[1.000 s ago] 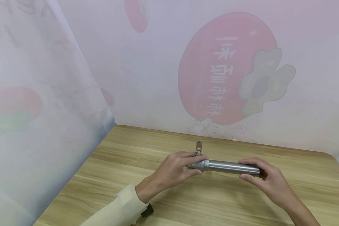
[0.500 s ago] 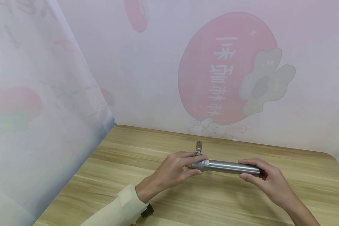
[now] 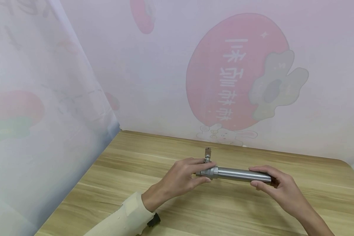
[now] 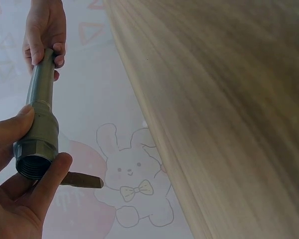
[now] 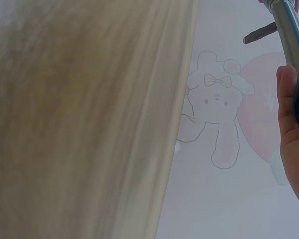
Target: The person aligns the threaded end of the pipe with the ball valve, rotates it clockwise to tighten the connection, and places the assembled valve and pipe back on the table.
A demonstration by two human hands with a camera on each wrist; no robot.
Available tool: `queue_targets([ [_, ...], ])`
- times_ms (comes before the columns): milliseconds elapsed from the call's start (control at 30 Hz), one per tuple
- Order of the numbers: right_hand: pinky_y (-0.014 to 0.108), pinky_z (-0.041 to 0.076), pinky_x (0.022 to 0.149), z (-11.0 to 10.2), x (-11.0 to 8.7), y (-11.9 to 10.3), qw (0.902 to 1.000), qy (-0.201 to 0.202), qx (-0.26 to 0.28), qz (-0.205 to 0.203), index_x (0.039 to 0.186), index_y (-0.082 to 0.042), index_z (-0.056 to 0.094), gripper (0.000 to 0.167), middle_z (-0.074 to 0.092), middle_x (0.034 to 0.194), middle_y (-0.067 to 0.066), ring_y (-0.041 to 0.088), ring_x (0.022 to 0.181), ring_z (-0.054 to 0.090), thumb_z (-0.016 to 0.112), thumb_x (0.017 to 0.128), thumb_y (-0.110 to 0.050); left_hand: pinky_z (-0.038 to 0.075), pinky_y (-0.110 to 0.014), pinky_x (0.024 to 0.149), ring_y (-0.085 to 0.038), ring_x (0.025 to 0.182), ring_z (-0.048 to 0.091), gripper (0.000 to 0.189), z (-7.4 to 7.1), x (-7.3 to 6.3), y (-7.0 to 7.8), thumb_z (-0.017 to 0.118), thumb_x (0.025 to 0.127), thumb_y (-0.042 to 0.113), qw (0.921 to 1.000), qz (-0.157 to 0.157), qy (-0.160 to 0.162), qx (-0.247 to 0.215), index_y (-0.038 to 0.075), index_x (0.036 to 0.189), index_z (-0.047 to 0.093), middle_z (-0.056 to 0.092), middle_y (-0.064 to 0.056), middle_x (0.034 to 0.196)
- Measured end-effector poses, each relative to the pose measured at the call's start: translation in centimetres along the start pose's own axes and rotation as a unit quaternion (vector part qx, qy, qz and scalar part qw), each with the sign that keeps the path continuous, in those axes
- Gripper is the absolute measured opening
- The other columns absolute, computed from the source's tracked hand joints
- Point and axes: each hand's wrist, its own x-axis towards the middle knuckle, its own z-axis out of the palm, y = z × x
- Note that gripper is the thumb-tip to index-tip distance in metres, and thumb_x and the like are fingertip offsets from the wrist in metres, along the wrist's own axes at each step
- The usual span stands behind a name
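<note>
My left hand point(image 3: 178, 177) grips a metal ball valve point(image 3: 207, 173) between thumb and fingers. The valve's flat, rusty-looking lever handle point(image 3: 207, 153) sticks out toward the back of the table. A smooth steel pipe point(image 3: 239, 174) joins the valve on its right side. Around the pipe's far end, the thumb and fingers of my right hand point(image 3: 283, 190) hold on. In the left wrist view the valve body point(image 4: 42, 127) shows an open threaded mouth. In the right wrist view the pipe point(image 5: 292, 40) lies by my fingers, with its dark hollow end partly hidden.
Beneath both hands lies a wood-grain table point(image 3: 121, 164). A printed pale pink curtain point(image 3: 153, 82) stands along its back edge, with another printed sheet point(image 3: 47, 72) on the left. A small black object point(image 3: 154, 220) shows beside the left sleeve.
</note>
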Motion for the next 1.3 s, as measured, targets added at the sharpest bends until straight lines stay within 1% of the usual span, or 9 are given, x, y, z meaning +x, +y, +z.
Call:
queue_targets([
  [200,0.025,0.063,0.071,-0.05,-0.03,0.07,1.0,-0.003,-0.004,0.006,0.135,-0.011,0.073,0.041,0.077,0.11,-0.008,0.014,0.083,0.076,0.079,0.097,0.002,0.066,-0.031,0.095,-0.025,0.117,0.079,0.052,0.04,0.01,-0.03,0.09,0.092,0.027,1.0,0.0,-0.001,0.002,0.017,0.141,0.075,0.079,-0.011,0.132],
  [400,0.027,0.063,0.07,-0.07,-0.01,0.07,0.9999,-0.005,-0.004,0.01,0.135,-0.011,0.073,0.039,0.076,0.109,-0.008,0.017,0.081,0.075,0.078,0.098,0.002,0.066,-0.03,0.095,-0.024,0.117,0.079,0.052,0.02,0.02,0.01,0.089,0.093,0.027,1.0,-0.004,-0.004,0.0,0.019,0.142,0.075,0.079,-0.011,0.132],
  [700,0.026,0.061,0.067,-0.07,0.0,-0.07,0.9998,-0.005,-0.008,0.015,0.134,-0.012,0.074,0.037,0.075,0.105,-0.008,0.014,0.077,0.072,0.077,0.099,0.0,0.066,-0.031,0.097,-0.024,0.118,0.079,0.052,-0.06,0.03,0.11,0.089,0.092,0.028,1.0,-0.007,-0.004,0.0,0.019,0.141,0.075,0.079,-0.011,0.133],
  [1033,0.028,0.059,0.065,-0.1,-0.01,0.0,0.9998,-0.009,-0.011,0.015,0.134,-0.014,0.074,0.036,0.074,0.104,-0.008,0.014,0.076,0.07,0.076,0.101,-0.001,0.065,-0.03,0.096,-0.023,0.117,0.079,0.051,-0.06,0.01,0.11,0.09,0.092,0.027,1.0,-0.003,-0.003,0.001,0.018,0.141,0.076,0.079,-0.011,0.132],
  [1300,0.027,0.058,0.065,-0.12,-0.06,-0.09,0.9996,-0.01,-0.015,0.023,0.133,-0.015,0.074,0.034,0.074,0.101,-0.007,0.014,0.076,0.07,0.075,0.102,-0.003,0.066,-0.03,0.096,-0.024,0.117,0.079,0.051,-0.06,0.0,0.14,0.089,0.092,0.027,1.0,-0.004,-0.004,0.002,0.018,0.141,0.076,0.079,-0.011,0.132],
])
